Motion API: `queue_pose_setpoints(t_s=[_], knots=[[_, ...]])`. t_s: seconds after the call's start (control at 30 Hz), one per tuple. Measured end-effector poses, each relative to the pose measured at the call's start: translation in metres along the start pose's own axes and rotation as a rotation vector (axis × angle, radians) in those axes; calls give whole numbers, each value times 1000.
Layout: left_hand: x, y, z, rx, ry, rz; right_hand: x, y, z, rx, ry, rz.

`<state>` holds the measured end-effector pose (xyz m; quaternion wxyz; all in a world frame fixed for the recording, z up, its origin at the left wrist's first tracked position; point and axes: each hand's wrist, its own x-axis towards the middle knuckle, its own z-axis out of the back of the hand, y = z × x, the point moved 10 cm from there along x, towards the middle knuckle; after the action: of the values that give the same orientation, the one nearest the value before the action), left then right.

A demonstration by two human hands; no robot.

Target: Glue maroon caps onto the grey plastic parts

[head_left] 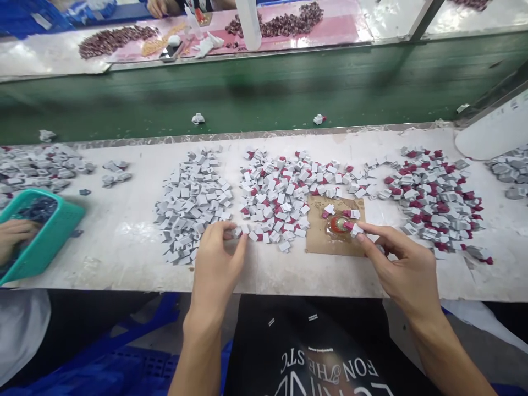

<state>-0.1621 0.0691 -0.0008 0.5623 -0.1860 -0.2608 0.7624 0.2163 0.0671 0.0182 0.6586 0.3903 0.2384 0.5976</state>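
Note:
My right hand (402, 264) pinches a small grey and dark red part (353, 229) between thumb and fingertips. The red end of that part is at a small round red dish (340, 223) on a brown cardboard piece (330, 246). Two more grey and red parts lie on the cardboard. My left hand (220, 253) has thumb and forefinger around a small grey part (245, 229) at the front edge of the middle pile. A pile of plain grey parts (193, 198) lies left of it, and the middle pile of grey and red parts (280, 192) stretches behind.
Another pile of grey and red parts (441, 198) lies at the right, near a white pipe (495, 129). At the far left, another person's hand (16, 236) reaches into a teal basket (53, 236). A green belt (264, 93) runs behind the table, with a second workbench beyond.

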Motion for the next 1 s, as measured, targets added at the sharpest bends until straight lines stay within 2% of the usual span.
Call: queue_pose_setpoints(t_s=[0.13,0.3,0.43,0.57,0.67,0.77,0.9,1.0], knots=[[11,-14,-4,29,86,-37,0,2,-1,14,15,19],[39,-29,12,82,4,-18,0,-1,4,11,-8,0],[67,-39,5,52,27,-36,0,-3,6,9,-18,5],[88,-39,-2,47,37,-36,-1,-9,7,16,-12,-12],[102,-37,2,73,20,-63,-2,-14,7,15,-10,-60],[115,-34,3,101,70,-92,2,-15,7,15,-1,-77],[118,-31,-1,141,184,-138,11,-11,5,25,20,-22],[114,-30,-1,167,194,-146,15,-14,6,37,13,-30]])
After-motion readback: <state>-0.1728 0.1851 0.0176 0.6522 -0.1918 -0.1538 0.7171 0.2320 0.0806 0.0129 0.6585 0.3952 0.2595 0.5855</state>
